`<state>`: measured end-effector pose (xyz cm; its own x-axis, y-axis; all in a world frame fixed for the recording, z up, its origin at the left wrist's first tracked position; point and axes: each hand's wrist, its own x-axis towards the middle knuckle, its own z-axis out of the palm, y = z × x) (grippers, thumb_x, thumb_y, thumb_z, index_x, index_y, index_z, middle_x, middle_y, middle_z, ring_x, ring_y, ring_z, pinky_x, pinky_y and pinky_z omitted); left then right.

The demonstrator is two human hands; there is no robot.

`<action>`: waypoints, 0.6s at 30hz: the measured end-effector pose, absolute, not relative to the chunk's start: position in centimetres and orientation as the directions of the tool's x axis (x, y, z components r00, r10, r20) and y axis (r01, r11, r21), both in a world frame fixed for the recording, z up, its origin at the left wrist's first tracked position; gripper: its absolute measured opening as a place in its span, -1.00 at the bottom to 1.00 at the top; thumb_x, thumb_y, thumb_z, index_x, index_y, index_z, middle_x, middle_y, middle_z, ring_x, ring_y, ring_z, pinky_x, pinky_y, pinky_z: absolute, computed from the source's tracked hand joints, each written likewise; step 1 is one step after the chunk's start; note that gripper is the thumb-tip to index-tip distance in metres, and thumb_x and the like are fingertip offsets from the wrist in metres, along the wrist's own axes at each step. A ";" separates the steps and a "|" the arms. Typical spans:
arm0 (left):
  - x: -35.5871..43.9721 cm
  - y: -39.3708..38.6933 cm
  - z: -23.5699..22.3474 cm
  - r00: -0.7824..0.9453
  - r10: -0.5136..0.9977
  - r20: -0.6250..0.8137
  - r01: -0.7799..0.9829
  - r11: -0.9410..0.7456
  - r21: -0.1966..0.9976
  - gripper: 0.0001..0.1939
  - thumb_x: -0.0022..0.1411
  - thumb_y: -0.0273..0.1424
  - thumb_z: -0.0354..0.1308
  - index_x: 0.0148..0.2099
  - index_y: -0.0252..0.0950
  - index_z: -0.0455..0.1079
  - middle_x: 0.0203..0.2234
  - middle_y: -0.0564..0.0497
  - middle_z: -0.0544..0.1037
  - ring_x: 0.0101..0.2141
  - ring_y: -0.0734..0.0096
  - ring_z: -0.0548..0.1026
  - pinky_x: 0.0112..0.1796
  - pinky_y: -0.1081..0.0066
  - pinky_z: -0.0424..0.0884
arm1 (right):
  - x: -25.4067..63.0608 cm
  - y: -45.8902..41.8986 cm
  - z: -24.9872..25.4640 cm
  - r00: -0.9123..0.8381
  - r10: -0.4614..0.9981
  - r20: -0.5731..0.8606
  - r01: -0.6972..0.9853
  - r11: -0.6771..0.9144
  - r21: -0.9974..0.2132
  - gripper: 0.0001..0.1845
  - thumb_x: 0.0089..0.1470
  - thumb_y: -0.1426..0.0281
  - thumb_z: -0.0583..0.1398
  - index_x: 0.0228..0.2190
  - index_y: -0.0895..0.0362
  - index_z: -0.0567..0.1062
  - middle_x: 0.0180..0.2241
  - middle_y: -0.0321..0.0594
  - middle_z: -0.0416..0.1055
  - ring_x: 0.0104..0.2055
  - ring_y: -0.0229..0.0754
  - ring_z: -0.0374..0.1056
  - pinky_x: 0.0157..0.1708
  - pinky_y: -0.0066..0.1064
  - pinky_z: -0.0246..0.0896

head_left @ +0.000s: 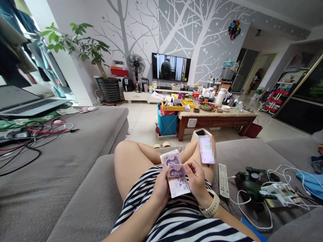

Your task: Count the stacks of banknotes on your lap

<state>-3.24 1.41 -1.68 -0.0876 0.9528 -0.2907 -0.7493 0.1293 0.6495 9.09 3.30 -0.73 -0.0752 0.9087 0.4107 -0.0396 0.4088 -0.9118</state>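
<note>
A small stack of 5-yuan banknotes [174, 171] sits in my lap, bent and fanned at the top. My left hand [160, 190] grips the stack from below and at its left edge. My right hand [196, 178] pinches the notes from the right, with its fingers on the upper note. A cream watch [210, 205] circles my right wrist. Just beyond that hand, a smartphone [207, 150] leans against my right leg, its screen pixelated. Neither hand touches the phone.
On the grey sofa at my right lie a white remote control [223, 179], a dark green toy [252, 184] and tangled white cables [290, 178]. A laptop [17, 101] and black cables [22, 141] lie at left. Beyond my knees stands a wooden coffee table [217, 116] crowded with items.
</note>
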 end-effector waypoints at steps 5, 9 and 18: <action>-3.2 1.3 -1.4 -0.100 0.952 -0.288 -0.748 0.119 0.653 -0.77 0.12 -0.33 0.25 -0.21 -0.38 0.51 -0.39 -0.10 0.66 -0.36 0.21 0.62 -0.20 0.25 0.52 | 9.2 3.1 -0.5 -0.073 0.902 0.425 -0.043 0.423 -0.905 -0.63 0.23 0.12 0.12 -0.46 0.12 0.42 -0.50 -0.30 0.34 -0.44 -0.23 0.25 -0.41 -0.43 0.18; -3.3 0.9 -0.7 -0.082 0.950 -0.300 -0.736 0.146 0.661 -0.76 0.14 -0.34 0.21 -0.23 -0.43 0.53 -0.32 -0.18 0.67 -0.36 0.22 0.62 -0.19 0.28 0.52 | 9.2 3.2 -0.5 -0.113 0.902 0.417 -0.088 0.409 -0.908 -0.56 0.26 0.09 0.08 -0.53 0.12 0.39 -0.58 -0.32 0.30 -0.50 -0.25 0.22 -0.44 -0.43 0.17; -3.2 0.9 -0.7 -0.087 0.947 -0.310 -0.694 0.165 0.701 -0.75 0.06 -0.47 0.26 -0.16 -0.40 0.51 -0.32 -0.16 0.68 -0.31 0.19 0.64 -0.20 0.25 0.54 | 9.2 5.0 -1.3 0.027 0.941 0.337 -0.072 0.338 -0.939 -0.66 0.07 0.10 0.25 -0.40 0.12 0.38 -0.47 -0.33 0.32 -0.43 -0.25 0.25 -0.41 -0.45 0.22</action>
<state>-3.25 0.86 -0.74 -0.0873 0.9469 -0.3095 -0.6936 0.1652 0.7012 9.24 4.95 -1.35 0.0265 0.9413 0.3366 -0.0723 0.3376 -0.9385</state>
